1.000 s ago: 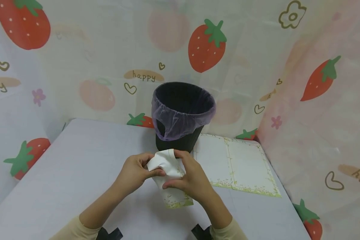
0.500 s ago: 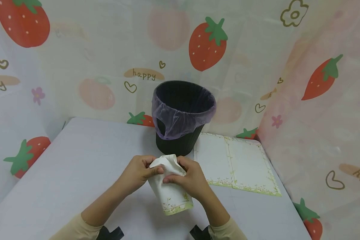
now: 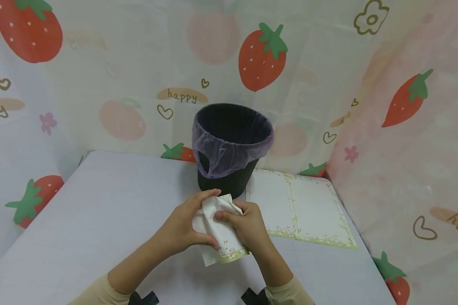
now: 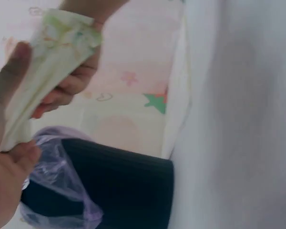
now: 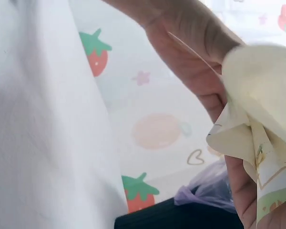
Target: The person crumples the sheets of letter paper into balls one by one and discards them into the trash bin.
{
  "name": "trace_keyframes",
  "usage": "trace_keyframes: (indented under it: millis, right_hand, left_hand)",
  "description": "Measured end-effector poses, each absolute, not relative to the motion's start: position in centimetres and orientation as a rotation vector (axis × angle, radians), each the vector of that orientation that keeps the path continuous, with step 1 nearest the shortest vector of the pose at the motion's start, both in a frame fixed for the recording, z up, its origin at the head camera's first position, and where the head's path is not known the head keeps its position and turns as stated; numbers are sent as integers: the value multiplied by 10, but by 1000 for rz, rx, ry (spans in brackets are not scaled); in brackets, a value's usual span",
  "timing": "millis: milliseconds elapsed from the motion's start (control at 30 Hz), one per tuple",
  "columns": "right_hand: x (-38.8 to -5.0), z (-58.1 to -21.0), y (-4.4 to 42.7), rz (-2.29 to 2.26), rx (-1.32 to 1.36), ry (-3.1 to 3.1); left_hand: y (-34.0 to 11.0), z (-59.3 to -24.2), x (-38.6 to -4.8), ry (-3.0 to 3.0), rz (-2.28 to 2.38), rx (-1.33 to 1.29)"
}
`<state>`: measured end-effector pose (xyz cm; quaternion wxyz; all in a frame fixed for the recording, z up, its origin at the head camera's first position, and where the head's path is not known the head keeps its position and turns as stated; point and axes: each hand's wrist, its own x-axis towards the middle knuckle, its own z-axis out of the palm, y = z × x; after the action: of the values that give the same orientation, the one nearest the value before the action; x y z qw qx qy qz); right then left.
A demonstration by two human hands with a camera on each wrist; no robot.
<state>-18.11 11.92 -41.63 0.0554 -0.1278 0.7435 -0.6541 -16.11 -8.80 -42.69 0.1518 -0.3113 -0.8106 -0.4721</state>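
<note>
Strawberry-print walls behind a white table

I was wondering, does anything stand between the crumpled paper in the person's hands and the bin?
Nothing separate is visible between the paper and the bin. The left hand and right hand hold the paper from either side; beyond it stands the bin's own front wall, with the purple liner over its rim.

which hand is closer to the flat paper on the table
The right hand: it holds the bunched paper just by the flat paper's left edge. The left hand is farther left, across the bunched paper.
</note>
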Motion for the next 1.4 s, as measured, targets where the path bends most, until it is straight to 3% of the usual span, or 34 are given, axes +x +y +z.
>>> trace_keyframes:
  millis: [267, 567, 833, 1100, 1400]
  right_hand:
    - [-177, -419, 114, -1976, -513, 2262]
    - [-183, -418, 130, -1666, -1015, 2075]
    - [-186, -424, 130, -1754, -894, 1961]
    - [-186, -420, 131, -1878, -528, 2027]
    - [-189, -416, 131, -2034, -442, 2047]
  left_hand:
    - [-85, -434, -161, -2197, -1345, -704]
    - [-93, -422, -165, -2298, -1711, -436]
    - [-89, -423, -166, -2269, -1846, -469]
    - [-90, -426, -162, -2314, -1861, -720]
    - [-114, -412, -165, -2267, -2060, -1326]
